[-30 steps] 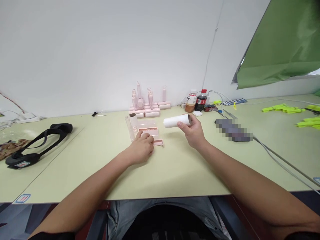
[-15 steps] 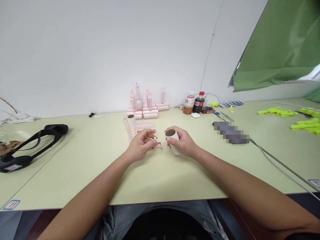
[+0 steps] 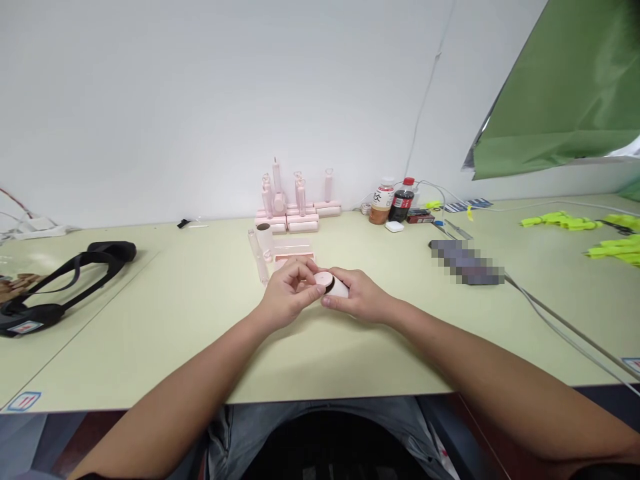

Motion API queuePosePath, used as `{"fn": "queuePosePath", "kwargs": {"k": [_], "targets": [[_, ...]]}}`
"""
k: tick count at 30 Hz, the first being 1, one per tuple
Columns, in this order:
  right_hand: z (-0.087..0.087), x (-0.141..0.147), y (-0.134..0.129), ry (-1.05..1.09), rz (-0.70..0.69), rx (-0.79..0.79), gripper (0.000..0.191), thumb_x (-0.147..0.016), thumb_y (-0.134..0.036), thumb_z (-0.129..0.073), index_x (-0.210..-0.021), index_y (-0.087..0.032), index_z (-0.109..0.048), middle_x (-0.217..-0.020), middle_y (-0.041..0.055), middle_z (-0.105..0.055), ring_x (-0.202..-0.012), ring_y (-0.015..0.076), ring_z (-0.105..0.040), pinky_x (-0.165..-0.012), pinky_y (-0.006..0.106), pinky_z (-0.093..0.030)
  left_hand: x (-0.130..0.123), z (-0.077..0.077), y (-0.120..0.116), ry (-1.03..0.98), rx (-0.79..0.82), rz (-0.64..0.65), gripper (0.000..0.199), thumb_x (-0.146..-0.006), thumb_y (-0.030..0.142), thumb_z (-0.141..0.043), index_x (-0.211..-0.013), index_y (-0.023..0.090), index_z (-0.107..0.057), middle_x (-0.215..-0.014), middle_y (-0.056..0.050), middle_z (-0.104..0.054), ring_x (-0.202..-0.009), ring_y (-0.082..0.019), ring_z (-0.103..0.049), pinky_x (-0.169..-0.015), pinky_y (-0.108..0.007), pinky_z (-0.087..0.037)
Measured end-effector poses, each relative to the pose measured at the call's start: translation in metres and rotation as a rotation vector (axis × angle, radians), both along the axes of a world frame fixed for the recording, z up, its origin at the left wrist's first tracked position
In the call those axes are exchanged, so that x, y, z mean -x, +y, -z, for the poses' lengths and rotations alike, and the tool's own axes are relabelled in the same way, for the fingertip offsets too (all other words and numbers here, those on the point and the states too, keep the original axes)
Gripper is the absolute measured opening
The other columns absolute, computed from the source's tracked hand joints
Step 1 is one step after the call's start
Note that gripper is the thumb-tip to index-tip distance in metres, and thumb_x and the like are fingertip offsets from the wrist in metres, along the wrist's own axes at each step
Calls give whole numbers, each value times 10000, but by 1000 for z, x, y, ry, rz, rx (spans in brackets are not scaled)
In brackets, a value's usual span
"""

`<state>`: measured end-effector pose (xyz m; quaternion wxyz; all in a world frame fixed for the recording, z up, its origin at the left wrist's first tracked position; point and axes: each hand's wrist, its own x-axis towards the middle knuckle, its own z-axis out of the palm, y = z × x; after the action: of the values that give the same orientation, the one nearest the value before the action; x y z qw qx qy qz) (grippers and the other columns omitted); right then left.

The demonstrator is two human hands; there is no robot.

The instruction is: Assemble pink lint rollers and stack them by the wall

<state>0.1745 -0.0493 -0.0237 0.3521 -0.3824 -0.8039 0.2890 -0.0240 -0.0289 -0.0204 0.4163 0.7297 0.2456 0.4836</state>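
My right hand (image 3: 357, 294) is wrapped round a white roll (image 3: 339, 289), tilted with its end toward my left hand. My left hand (image 3: 293, 291) pinches a round pink cap (image 3: 324, 279) at the roll's dark open end; a gap shows between cap and roll on one side. Just behind my left hand lies a pink tray-like piece (image 3: 295, 257). Another white roll (image 3: 265, 237) stands upright beside clear tubes (image 3: 258, 259). Against the wall, several pink rollers (image 3: 303, 223) are stacked, with slim pink tubes (image 3: 301, 199) standing on them.
Two bottles (image 3: 381, 201) (image 3: 401, 201) stand at the back right near a white case (image 3: 395, 227). A blurred-out dark object (image 3: 467, 262) and cables lie to the right, with yellow-green items (image 3: 561, 221) farther off. A black headset frame (image 3: 75, 280) lies at the left.
The roll in my right hand has moved left and tilted. My left hand has brought the pink cap to its open end. The view has shifted slightly.
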Motion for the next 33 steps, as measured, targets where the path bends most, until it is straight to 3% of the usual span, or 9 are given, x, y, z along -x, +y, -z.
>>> {"fn": "queuePosePath", "kwargs": {"k": [17, 27, 30, 33], "targets": [[2, -1, 1, 64, -67, -10, 358, -837, -373, -580, -1136, -175, -601, -1026, 62, -656, -872, 218, -595, -775, 314, -458, 3, -2, -3, 162, -260, -14, 135, -848, 319, -657, -817, 196, -609, -1031, -82, -643, -1011, -209, -620, -895, -399, -498], [5, 1, 1, 131, -41, 5, 284, -850, -377, -580, -1048, -175, -608, -1003, 52, -643, -858, 203, -575, -763, 301, -440, -1, 0, -5, 165, -250, -24, 80, -871, 278, -631, -851, 204, -608, -1029, -65, -681, -1080, -217, -624, -937, -404, -490], [3, 3, 0, 174, -1, 60, 330, -841, -411, -602, -1077, -180, -601, -1012, 59, -656, -880, 216, -590, -782, 318, -451, 1, -2, -6, 179, -275, -54, 136, -867, 310, -631, -962, 216, -605, -1141, -86, -647, -1141, -237, -586, -948, -426, -488], [3, 3, 0, 218, 51, 79, 365, -820, -439, -624, -1076, -179, -596, -957, 51, -660, -846, 212, -596, -765, 322, -456, 3, -5, -9, 213, -327, -125, 344, -844, 327, -644, -1164, 234, -559, -1305, -116, -529, -1272, -269, -477, -993, -448, -464]]}}
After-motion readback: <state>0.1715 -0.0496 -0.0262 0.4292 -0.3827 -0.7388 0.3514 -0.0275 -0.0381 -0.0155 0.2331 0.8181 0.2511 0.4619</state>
